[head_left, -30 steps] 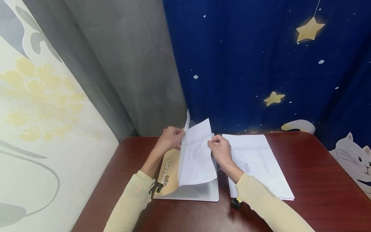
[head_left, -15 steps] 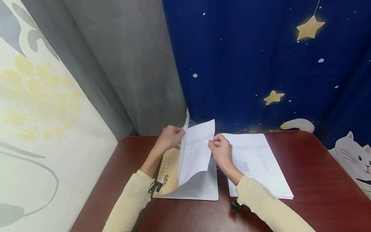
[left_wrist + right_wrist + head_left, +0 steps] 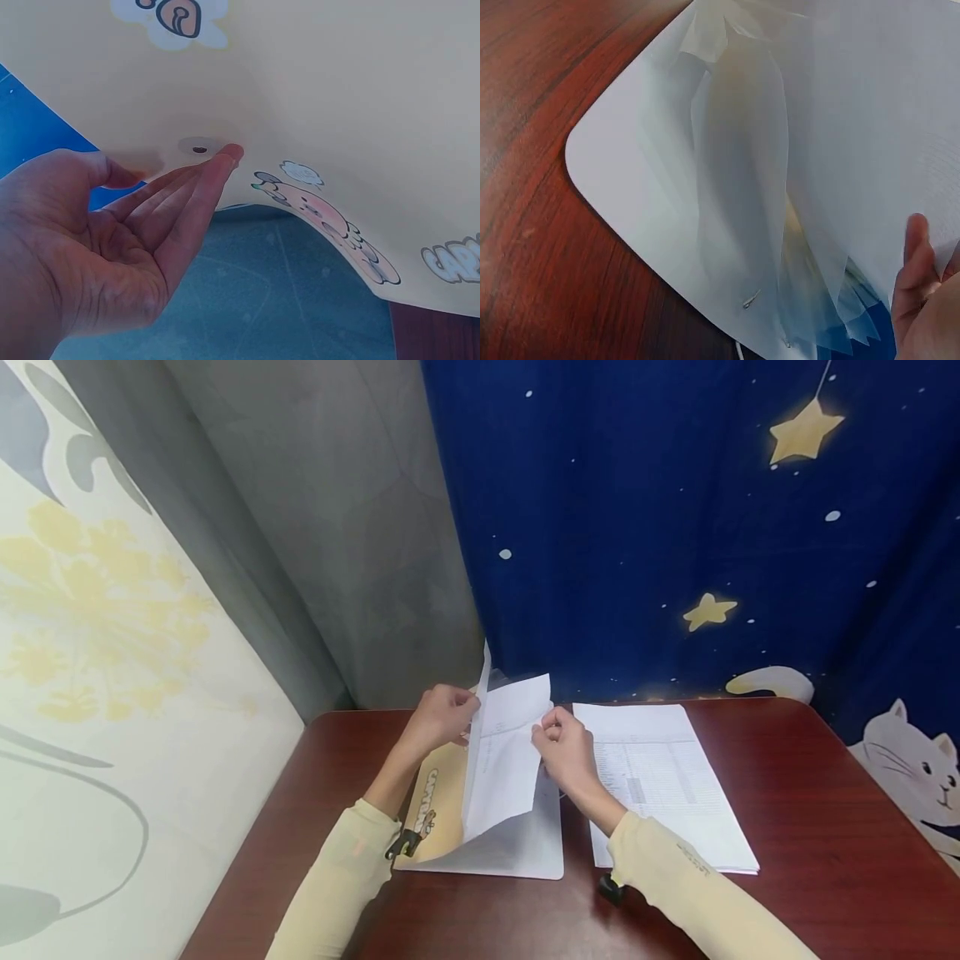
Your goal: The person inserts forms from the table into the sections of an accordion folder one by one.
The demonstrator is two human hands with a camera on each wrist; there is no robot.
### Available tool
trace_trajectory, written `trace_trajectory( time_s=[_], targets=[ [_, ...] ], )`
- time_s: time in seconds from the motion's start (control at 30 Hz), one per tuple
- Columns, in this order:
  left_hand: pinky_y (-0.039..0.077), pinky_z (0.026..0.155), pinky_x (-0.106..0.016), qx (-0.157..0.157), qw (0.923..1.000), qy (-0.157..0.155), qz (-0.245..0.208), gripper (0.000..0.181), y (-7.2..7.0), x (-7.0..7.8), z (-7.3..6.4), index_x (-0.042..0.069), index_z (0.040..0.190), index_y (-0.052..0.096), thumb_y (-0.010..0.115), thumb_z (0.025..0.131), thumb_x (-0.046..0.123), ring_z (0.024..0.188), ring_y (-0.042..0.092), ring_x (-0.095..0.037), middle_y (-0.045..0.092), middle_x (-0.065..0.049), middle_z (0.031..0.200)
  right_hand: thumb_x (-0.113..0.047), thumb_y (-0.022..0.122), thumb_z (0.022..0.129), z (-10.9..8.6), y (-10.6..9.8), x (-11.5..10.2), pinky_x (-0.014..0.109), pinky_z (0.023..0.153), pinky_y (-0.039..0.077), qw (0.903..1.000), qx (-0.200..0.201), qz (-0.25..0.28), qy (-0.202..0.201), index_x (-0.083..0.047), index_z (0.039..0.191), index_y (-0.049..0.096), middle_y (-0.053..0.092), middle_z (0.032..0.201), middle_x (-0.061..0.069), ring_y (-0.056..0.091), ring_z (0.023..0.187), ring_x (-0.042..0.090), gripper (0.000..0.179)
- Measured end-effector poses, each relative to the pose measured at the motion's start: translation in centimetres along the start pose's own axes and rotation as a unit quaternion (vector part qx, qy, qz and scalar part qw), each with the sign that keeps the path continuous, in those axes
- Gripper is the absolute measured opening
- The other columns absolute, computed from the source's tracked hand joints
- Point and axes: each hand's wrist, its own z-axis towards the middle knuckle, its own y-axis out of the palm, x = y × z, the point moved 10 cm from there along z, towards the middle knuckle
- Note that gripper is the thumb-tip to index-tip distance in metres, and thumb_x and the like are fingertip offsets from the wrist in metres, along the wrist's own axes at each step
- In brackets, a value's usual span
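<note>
My left hand [image 3: 444, 714] pinches the edge of the raised cover of a cream document folder [image 3: 435, 802] printed with cartoon figures. In the left wrist view, the thumb and fingers of that hand meet at the cover [image 3: 360, 97], near a small hole. Between both hands a white printed sheet [image 3: 506, 777] stands tilted over the folder, its lower edge lifted. My right hand [image 3: 566, 747] pinches the sheet's right edge with curled fingers. Translucent inner pockets [image 3: 742, 150] fan out in the right wrist view. The sheet's left side is hidden behind the cover.
A stack of printed papers [image 3: 667, 785] lies right of the folder on the dark red table [image 3: 810, 843]. A thin white cord [image 3: 739, 350] shows by the folder's edge. A curtain [image 3: 600, 527] hangs behind, and a pale patterned wall panel [image 3: 112, 693] stands left.
The sheet's lower right corner has come up and to the left. The right hand moved slightly right, then back left with the sheet. The left hand stays at the cover.
</note>
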Motion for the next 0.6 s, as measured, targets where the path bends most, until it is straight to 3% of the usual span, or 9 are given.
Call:
trace_trajectory(
  time_s=[0.43,0.6],
  targets=[
    [0.065,0.067,-0.033,0.01,0.9999,0.008,0.004,0.033,0.1,-0.1,0.2,0.002,0.112,0.078,0.054,0.105,0.023,0.079,0.069,-0.024,0.07,-0.014,0.092,-0.019,0.064,0.102,-0.1,2.0,0.6,0.02,0.045,0.035,0.9998,-0.014,-0.013,-0.008,-0.008,0.098,0.063,0.074,0.068,0.005,0.053,0.049,0.011,0.011],
    [0.065,0.067,-0.033,0.008,0.9999,0.008,0.004,0.033,0.1,-0.1,0.2,0.002,0.111,0.078,0.053,0.105,0.024,0.075,0.068,-0.024,0.066,-0.012,0.082,-0.02,0.066,0.101,0.2,1.6,1.1,0.021,0.046,0.035,0.9998,0.002,0.009,0.02,-0.009,0.1,0.064,0.068,0.061,-0.003,0.051,0.047,0.008,0.012]
  ],
)
